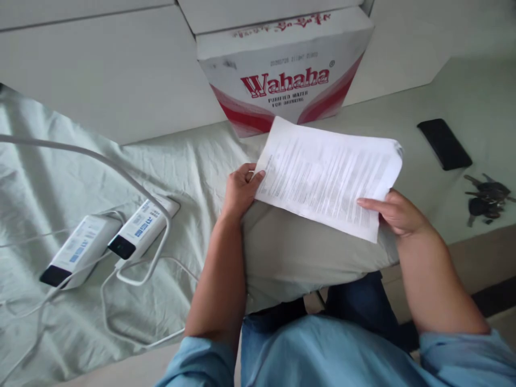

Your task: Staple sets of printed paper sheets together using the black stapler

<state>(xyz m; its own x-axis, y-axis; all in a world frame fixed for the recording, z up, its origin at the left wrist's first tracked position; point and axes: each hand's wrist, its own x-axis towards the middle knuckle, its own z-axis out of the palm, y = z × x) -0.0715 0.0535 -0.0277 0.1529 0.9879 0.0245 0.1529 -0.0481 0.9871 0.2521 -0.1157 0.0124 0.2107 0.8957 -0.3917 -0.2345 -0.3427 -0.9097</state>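
Observation:
A white printed sheet of paper, covered in lines of small text, is held above the cloth-covered surface in front of me. My left hand grips its left edge, with the thumb on top and the other fingers partly hidden. At the lower right edge, my right hand pinches the paper, its thumb lying over the print and its fingers underneath. The sheet's upper right corner curls back. Whether there is more than one sheet I cannot tell.
Behind the paper stands a Wahaha water carton against white panels. Two white power banks with cables lie on the pale green cloth at left. A black phone and a bunch of keys lie at right.

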